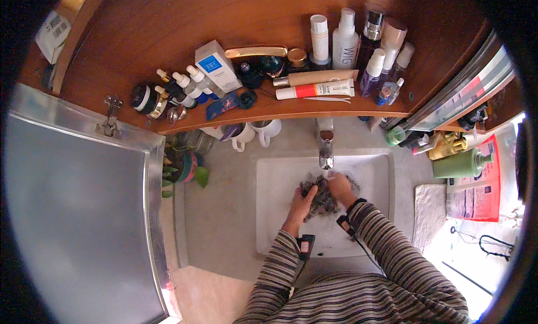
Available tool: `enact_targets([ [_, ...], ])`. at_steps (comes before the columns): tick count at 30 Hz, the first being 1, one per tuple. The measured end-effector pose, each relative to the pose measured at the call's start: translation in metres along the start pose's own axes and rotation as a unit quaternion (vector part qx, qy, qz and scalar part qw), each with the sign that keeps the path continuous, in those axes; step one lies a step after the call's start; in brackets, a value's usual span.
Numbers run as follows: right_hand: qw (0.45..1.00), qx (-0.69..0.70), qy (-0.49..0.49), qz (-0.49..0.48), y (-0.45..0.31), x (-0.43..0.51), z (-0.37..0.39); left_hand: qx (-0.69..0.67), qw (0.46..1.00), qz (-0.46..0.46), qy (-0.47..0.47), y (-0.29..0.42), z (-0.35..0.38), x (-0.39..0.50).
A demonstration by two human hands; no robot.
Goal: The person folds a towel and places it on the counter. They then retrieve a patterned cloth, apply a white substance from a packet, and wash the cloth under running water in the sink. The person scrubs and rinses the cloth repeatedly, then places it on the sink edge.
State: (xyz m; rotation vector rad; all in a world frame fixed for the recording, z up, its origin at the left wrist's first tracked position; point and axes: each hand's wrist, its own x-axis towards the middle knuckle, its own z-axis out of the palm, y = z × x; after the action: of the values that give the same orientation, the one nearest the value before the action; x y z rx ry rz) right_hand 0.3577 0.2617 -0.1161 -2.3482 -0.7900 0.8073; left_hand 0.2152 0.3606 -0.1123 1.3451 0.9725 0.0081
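Note:
Over the white sink basin [286,235], my left hand [303,204] grips a dark, fluffy, hair-like bundle [323,200], possibly a wig, at its left side. My right hand [341,188] is at the bundle's upper right, just below the chrome faucet [325,156]; its fingers are blurred and partly hidden, so its hold cannot be told. Loose dark strands spread on both sides of the hands. A small dark device is strapped near each wrist, with a thin cable running from it.
A wooden shelf [252,116] crowded with bottles and tubes overhangs the counter. White mugs [269,128] and a potted plant [185,166] stand at left, beside an open cabinet door [80,198]. At right are a green pump bottle [458,163] and a white towel [429,214].

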Motion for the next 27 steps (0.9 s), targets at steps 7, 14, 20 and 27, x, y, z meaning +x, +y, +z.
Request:
enact_targets([
  [7, 0.978, -0.203, 0.017, -0.049, 0.009, -0.02, -0.01, 0.039, 0.979, 0.056, 0.194, -0.036, -0.057, 0.005],
  [14, 0.953, -0.285, 0.016, -0.1, -0.009, -0.011, 0.027, -0.214, 0.96, -0.115, 0.143, -0.081, -0.004, 0.022],
  [20, 0.985, 0.034, -0.13, -0.105, -0.012, -0.012, 0.045, -0.483, 0.871, -0.073, -0.059, -0.025, -0.004, 0.015],
  [27, 0.992, 0.075, -0.101, 0.001, -0.009, -0.038, 0.067, -0.54, 0.831, -0.09, -0.096, -0.039, 0.011, 0.014],
])
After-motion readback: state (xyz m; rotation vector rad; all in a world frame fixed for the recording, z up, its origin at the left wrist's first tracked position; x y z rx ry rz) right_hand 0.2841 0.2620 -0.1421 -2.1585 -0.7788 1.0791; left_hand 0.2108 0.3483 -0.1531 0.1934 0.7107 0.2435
